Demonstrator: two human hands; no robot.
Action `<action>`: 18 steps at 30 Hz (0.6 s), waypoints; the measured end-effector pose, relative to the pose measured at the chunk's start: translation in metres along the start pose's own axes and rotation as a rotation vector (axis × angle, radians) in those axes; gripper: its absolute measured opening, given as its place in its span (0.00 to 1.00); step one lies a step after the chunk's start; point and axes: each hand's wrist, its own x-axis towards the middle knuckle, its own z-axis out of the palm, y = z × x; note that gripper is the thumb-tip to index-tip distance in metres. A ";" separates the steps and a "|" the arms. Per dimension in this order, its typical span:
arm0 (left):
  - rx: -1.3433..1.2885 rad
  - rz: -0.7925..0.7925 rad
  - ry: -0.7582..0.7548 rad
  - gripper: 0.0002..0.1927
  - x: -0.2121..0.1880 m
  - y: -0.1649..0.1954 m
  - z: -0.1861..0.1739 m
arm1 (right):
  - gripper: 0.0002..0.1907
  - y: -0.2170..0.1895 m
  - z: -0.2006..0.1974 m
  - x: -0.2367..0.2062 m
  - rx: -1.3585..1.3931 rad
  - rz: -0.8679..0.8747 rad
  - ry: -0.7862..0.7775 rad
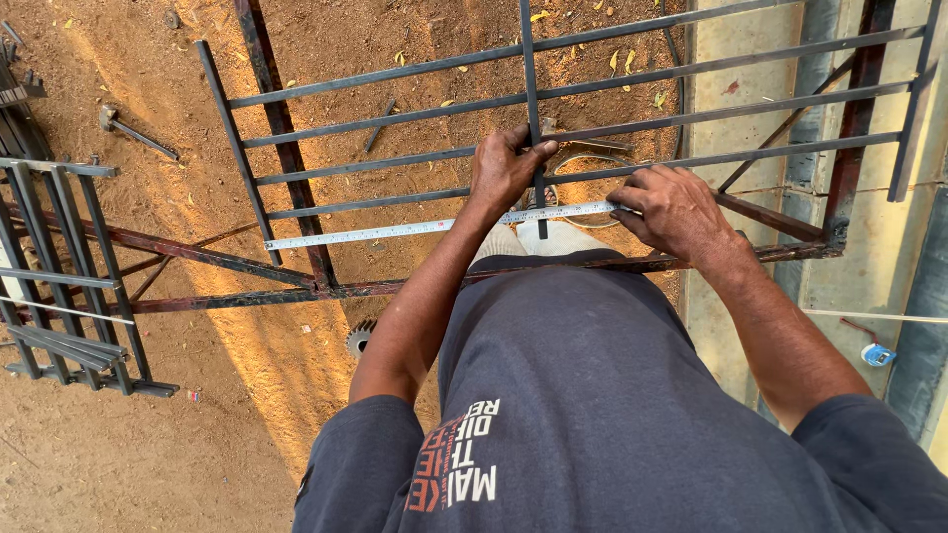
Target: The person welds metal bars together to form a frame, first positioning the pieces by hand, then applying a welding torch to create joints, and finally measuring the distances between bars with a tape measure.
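Hammer (123,125) on dirt upper left; second grille (59,266) at left edge. Metal grille (395,163) spans centre on rusty stand (296,286). Left hand (506,168) grips vertical bar (533,109); right hand (671,209) pinches tape measure (425,229) stretched leftward along grille's lower bar.

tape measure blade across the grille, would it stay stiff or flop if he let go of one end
The tape measure blade is thin and spans several bars, so it would likely sag or slide. Both hands pin it: left hand, right hand. The metal grille looks rigid and heavy.
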 end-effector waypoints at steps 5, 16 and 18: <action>-0.032 0.015 0.009 0.16 0.000 -0.002 0.001 | 0.13 0.000 -0.001 0.000 0.005 -0.010 0.013; -0.034 -0.017 -0.001 0.14 -0.001 0.003 -0.002 | 0.12 0.001 -0.001 0.003 0.027 -0.009 0.010; -0.015 -0.006 0.007 0.14 0.000 0.000 -0.001 | 0.12 0.001 0.000 0.003 0.022 -0.002 0.002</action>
